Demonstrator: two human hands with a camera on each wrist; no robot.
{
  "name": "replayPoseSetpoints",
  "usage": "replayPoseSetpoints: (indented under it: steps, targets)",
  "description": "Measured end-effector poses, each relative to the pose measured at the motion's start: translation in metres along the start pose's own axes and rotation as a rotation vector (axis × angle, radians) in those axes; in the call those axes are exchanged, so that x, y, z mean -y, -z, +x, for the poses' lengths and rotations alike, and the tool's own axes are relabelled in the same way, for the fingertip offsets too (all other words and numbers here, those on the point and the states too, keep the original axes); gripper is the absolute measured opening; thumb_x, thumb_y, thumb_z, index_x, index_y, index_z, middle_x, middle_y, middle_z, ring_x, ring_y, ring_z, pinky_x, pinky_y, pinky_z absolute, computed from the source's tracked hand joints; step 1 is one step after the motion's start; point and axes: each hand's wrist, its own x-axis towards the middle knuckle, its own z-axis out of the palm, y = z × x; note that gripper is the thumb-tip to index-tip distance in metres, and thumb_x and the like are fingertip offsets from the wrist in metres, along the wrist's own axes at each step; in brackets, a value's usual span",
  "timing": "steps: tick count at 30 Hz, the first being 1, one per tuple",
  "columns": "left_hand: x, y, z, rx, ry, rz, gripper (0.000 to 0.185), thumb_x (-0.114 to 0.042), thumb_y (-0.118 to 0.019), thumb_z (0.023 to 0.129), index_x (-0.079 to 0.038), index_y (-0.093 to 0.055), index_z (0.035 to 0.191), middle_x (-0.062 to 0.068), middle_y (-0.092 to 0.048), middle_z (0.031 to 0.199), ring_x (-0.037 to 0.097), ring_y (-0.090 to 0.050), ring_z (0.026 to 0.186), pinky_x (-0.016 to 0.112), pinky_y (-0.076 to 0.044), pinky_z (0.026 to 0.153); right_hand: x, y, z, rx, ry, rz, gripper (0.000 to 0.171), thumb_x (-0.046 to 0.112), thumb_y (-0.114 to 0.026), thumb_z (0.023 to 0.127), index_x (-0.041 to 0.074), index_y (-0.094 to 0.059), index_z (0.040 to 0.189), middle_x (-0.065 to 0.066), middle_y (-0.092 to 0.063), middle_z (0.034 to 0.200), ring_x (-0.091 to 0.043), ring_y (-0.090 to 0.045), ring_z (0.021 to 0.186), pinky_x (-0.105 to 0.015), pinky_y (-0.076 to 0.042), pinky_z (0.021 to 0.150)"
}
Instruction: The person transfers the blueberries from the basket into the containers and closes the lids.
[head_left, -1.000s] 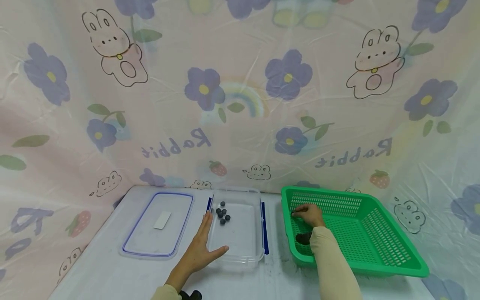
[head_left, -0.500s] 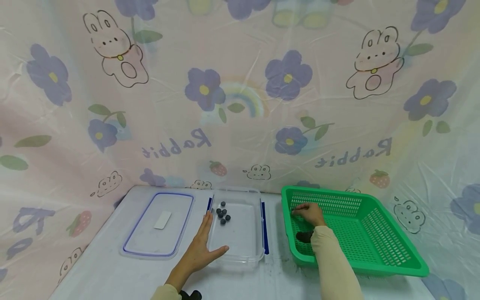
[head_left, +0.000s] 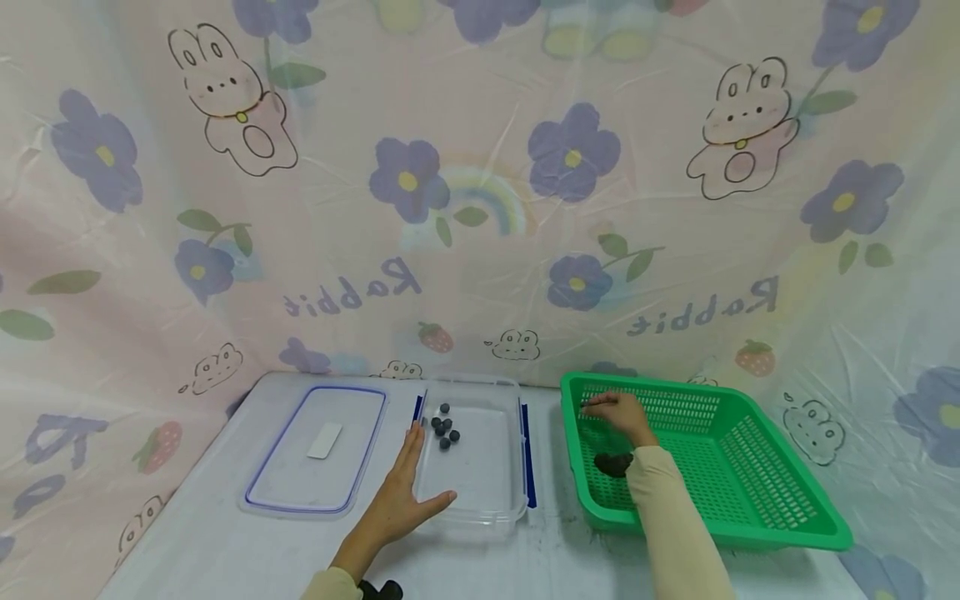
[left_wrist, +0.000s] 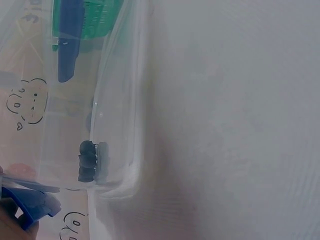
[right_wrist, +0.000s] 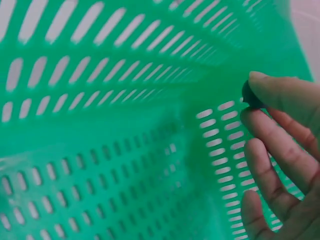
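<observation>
My right hand is over the left part of the green basket, thumb and forefinger pinching one blueberry. In the right wrist view its other fingers are loosely bent, beside the slotted wall. My left hand lies along the left side of a clear plastic container, fingers straight and thumb spread out. Its fingertips are right at the blue side latch. Several blueberries sit together toward the back left of the container's floor.
A clear lid with a blue seal lies flat left of the container, a white label on it. Another blue latch hangs on the container's right side. A printed curtain closes off the back of the white table.
My right hand has risen slightly from the basket's floor with the blueberry between its fingertips. The left hand stays in place, and the blueberries in the container have not moved.
</observation>
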Motion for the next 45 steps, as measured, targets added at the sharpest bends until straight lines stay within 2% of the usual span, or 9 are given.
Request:
replayPoseSetpoints:
  steps: [12, 20, 27, 37, 45]
  targets:
    - [0.000, 0.003, 0.001, -0.006, -0.014, -0.002, 0.107, -0.044, -0.076, 0.081, -0.005, -0.009, 0.156, 0.016, -0.004, 0.161, 0.038, -0.009, 0.144, 0.065, -0.023, 0.105, 0.015, 0.015, 0.001, 0.036, 0.014, 0.090, 0.037, 0.025, -0.073, 0.089, 0.000, -0.066, 0.115, -0.011, -0.071, 0.104, -0.035, -0.059, 0.107, -0.056, -0.043, 0.096]
    - [-0.001, 0.004, 0.001, 0.003, -0.016, -0.010, 0.106, -0.040, -0.076, 0.082, -0.004, -0.009, 0.155, 0.015, -0.004, 0.161, 0.037, -0.008, 0.144, 0.064, -0.023, 0.106, 0.031, 0.020, -0.009, 0.002, 0.067, 0.119, 0.038, 0.025, -0.072, 0.090, -0.001, -0.064, 0.116, -0.016, -0.068, 0.109, -0.037, -0.057, 0.109, -0.056, -0.043, 0.095]
    - [-0.001, 0.004, 0.001, 0.009, 0.003, -0.012, 0.107, -0.042, -0.076, 0.081, -0.005, -0.009, 0.156, 0.014, -0.003, 0.161, 0.036, -0.008, 0.144, 0.064, -0.022, 0.106, 0.044, 0.024, -0.016, -0.037, 0.074, 0.137, 0.043, 0.032, -0.071, 0.090, 0.000, -0.062, 0.118, -0.016, -0.066, 0.112, -0.033, -0.057, 0.109, -0.047, -0.048, 0.089]
    - [-0.001, 0.002, 0.001, 0.011, 0.018, -0.032, 0.106, -0.041, -0.076, 0.081, -0.006, -0.009, 0.156, 0.014, -0.003, 0.161, 0.037, -0.007, 0.144, 0.064, -0.021, 0.107, 0.053, 0.023, -0.026, -0.091, 0.069, 0.190, 0.048, 0.038, -0.073, 0.087, 0.004, -0.062, 0.119, -0.012, -0.066, 0.113, -0.028, -0.057, 0.108, -0.045, -0.047, 0.090]
    - [0.000, 0.002, 0.001, 0.012, 0.011, -0.035, 0.106, -0.039, -0.077, 0.082, -0.006, -0.008, 0.156, 0.014, -0.003, 0.161, 0.038, -0.007, 0.144, 0.064, -0.020, 0.107, 0.075, 0.015, -0.040, -0.090, 0.140, 0.236, 0.047, 0.035, -0.073, 0.088, 0.002, -0.063, 0.120, -0.013, -0.066, 0.113, -0.023, -0.059, 0.105, -0.041, -0.048, 0.089]
